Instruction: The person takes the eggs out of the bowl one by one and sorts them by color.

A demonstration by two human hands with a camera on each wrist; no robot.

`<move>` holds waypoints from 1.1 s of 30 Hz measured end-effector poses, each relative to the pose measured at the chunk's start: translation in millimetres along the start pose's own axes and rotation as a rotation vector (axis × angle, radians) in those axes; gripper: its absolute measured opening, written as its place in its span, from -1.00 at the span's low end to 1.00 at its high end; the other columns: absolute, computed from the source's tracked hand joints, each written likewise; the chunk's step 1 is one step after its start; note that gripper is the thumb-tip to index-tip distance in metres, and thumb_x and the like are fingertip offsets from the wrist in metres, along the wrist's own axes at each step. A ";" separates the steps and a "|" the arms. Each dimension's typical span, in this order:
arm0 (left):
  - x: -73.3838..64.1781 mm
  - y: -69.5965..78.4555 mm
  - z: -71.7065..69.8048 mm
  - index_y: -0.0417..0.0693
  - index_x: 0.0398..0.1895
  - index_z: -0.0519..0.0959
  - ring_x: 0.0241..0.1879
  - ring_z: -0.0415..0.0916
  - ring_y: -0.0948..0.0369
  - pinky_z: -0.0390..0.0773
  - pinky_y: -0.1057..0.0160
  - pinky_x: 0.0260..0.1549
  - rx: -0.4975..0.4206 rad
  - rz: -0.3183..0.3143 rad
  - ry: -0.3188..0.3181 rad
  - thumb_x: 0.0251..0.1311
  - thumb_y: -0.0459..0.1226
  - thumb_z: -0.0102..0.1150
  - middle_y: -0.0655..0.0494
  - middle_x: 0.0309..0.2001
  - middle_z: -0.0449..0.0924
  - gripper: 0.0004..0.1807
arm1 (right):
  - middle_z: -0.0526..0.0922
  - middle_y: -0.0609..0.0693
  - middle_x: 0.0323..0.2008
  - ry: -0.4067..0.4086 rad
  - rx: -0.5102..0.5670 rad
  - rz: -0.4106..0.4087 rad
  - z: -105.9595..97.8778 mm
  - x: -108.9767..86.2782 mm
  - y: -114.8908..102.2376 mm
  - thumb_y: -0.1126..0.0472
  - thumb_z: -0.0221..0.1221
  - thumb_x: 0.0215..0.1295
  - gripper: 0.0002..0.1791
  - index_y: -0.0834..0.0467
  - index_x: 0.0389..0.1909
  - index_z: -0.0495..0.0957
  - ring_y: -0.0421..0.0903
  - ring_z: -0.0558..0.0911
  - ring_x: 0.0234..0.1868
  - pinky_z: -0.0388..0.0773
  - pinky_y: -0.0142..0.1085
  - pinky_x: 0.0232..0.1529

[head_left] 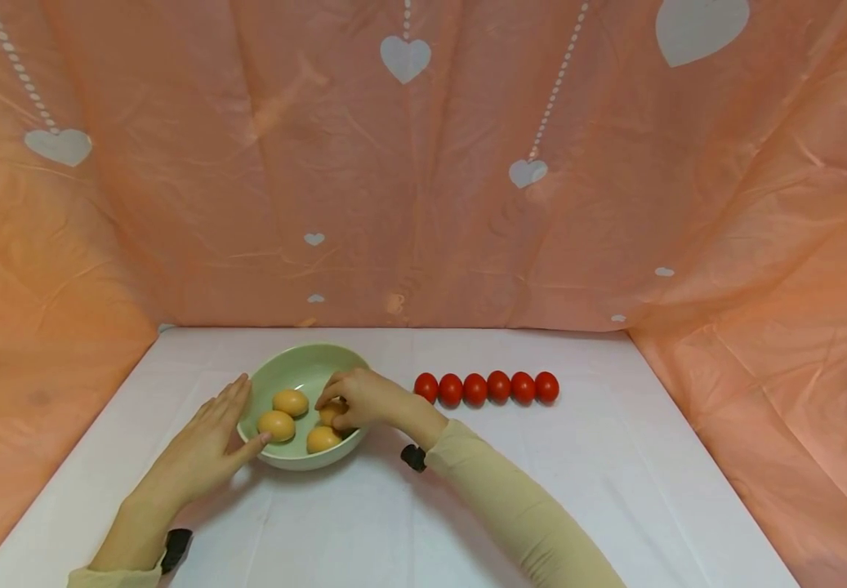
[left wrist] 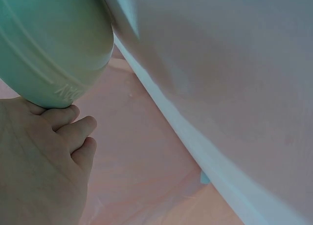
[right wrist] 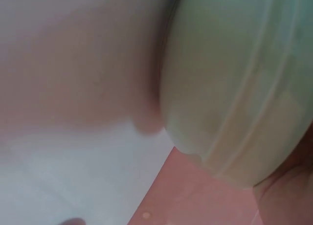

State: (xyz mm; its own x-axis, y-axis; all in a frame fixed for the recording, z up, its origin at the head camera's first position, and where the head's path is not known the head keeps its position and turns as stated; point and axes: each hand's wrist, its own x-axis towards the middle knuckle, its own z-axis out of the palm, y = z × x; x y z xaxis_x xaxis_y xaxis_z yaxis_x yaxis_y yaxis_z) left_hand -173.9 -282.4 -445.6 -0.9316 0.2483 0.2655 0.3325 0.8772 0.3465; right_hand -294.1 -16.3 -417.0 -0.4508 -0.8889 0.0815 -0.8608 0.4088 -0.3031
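Observation:
A pale green bowl (head_left: 309, 462) stands on the white table with several light-brown eggs (head_left: 276, 425) inside it. My left hand (head_left: 206, 445) rests against the bowl's left side, its fingers stretched along the wall and the thumb at the front rim. The left wrist view shows these fingertips touching the bowl's outside (left wrist: 58, 44). Reaching over the right rim, my right hand (head_left: 364, 398) pinches an egg (head_left: 331, 413) between thumb and fingers inside the bowl. That egg is partly hidden by the fingers. In the right wrist view, the bowl's outer wall (right wrist: 220, 88) hides most of this hand.
Several red cherry tomatoes (head_left: 474, 389) lie in a row on the table (head_left: 577, 490), to the right of the bowl and just beyond the right wrist. An orange-pink cloth (head_left: 467, 245) with white hearts hangs behind the table and along both sides.

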 end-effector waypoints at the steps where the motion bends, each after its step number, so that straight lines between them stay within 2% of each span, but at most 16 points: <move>1: 0.0 -0.2 0.1 -0.44 0.60 0.05 0.53 0.08 -0.33 0.03 -0.24 0.54 0.000 0.001 0.001 0.40 0.09 0.24 -0.41 0.58 0.05 0.02 | 0.73 -0.02 0.01 0.011 0.010 0.000 0.4 -0.6 0.2 0.27 0.40 0.22 -0.65 0.09 0.06 0.77 -0.25 0.58 -0.14 0.43 -0.62 -0.13; 5: -0.1 -0.9 0.7 -0.44 0.59 0.05 0.53 0.08 -0.33 0.02 -0.22 0.56 0.001 0.009 0.011 0.40 0.08 0.25 -0.41 0.58 0.05 0.02 | 0.72 -0.03 0.05 0.052 0.044 0.016 1.5 -3.3 -0.1 0.26 0.41 0.24 -0.64 0.09 0.08 0.76 -0.25 0.61 -0.09 0.46 -0.63 -0.08; 11: -0.7 -2.3 1.9 -0.43 0.59 0.07 0.53 0.10 -0.31 -0.09 -0.06 0.61 0.006 0.026 0.037 0.39 0.06 0.26 -0.41 0.57 0.08 0.00 | 0.70 -0.03 0.10 0.120 0.096 0.035 2.2 -7.8 -1.9 0.27 0.40 0.27 -0.63 0.11 0.11 0.74 -0.23 0.62 -0.07 0.48 -0.64 -0.11; 16: -0.9 -2.6 2.0 -0.43 0.59 0.08 0.54 0.09 -0.30 -0.04 -0.10 0.60 0.007 0.028 0.034 0.39 0.06 0.26 -0.40 0.58 0.07 0.00 | 0.68 -0.01 0.12 0.191 0.123 0.027 5.3 -11.1 -2.1 0.29 0.40 0.29 -0.62 0.14 0.13 0.73 -0.18 0.64 0.03 0.49 -0.66 -0.05; 26: -0.8 -2.8 2.9 -0.43 0.60 0.05 0.54 0.08 -0.31 -0.01 -0.14 0.58 0.001 0.029 0.036 0.41 0.07 0.24 -0.40 0.58 0.07 0.00 | 0.69 0.07 0.09 0.388 0.158 -0.088 11.7 -18.7 -2.7 0.38 0.43 0.21 -0.62 0.22 0.08 0.73 -0.05 0.68 0.06 0.55 -0.55 0.06; 33: -1.7 -3.3 3.2 -0.42 0.60 0.04 0.55 0.07 -0.30 0.00 -0.18 0.57 0.000 0.026 0.038 0.43 0.08 0.23 -0.39 0.59 0.06 0.00 | 0.70 0.06 0.07 0.521 0.187 -0.118 11.4 -24.5 -5.7 0.41 0.40 0.17 -0.61 0.21 0.06 0.74 -0.08 0.69 0.00 0.56 -0.53 0.06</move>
State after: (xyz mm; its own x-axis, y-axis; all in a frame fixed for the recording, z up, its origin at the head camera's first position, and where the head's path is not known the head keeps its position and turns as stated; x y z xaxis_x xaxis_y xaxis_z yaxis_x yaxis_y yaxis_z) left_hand -173.9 -284.4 -450.1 -0.9163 0.2556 0.3083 0.3568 0.8707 0.3386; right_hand -275.4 0.8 -428.1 -0.4516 -0.6875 0.5686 -0.8774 0.2266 -0.4229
